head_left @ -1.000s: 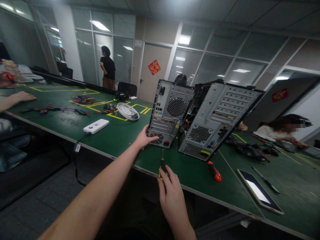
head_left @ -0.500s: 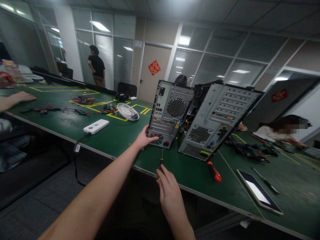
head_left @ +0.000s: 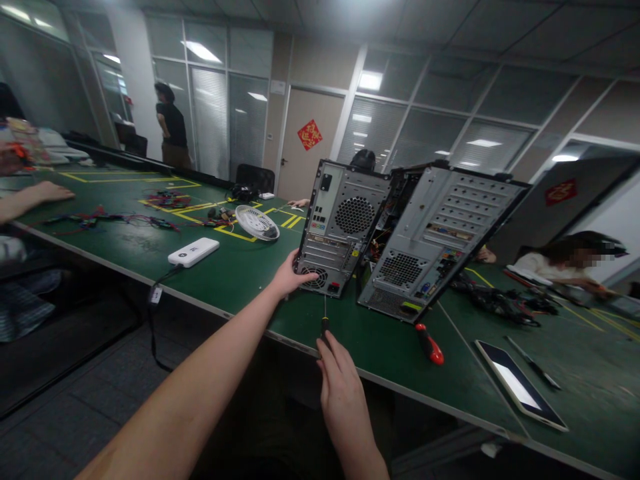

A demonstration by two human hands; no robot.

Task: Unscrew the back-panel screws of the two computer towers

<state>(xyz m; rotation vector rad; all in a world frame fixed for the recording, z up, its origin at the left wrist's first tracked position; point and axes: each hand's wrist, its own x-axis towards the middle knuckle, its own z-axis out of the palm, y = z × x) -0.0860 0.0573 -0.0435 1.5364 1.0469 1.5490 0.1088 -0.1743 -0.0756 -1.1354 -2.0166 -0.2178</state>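
Two grey computer cases stand side by side on the green table (head_left: 220, 280), rear panels facing me. My left hand (head_left: 293, 275) grips the lower left edge of the left computer case (head_left: 333, 250), thumb over its round vent. In my right hand (head_left: 337, 370), closed around its handle, is a black and yellow screwdriver (head_left: 325, 325). The shaft points up at the bottom edge of that case; whether the tip touches a screw is too small to tell. Beside it, the right computer case (head_left: 425, 233) leans to the right.
A red screwdriver (head_left: 430, 345), a phone (head_left: 520, 385) and a pen (head_left: 533, 363) lie at right, near black cables (head_left: 500, 300). A white power bank (head_left: 193, 253), wires (head_left: 110, 219) and a white oval basket (head_left: 257, 223) are at left. People are at both sides.
The standing person in the background has moved left. Another person's hand now shows behind the left case. My right hand has shifted very slightly; my left hand keeps its hold.
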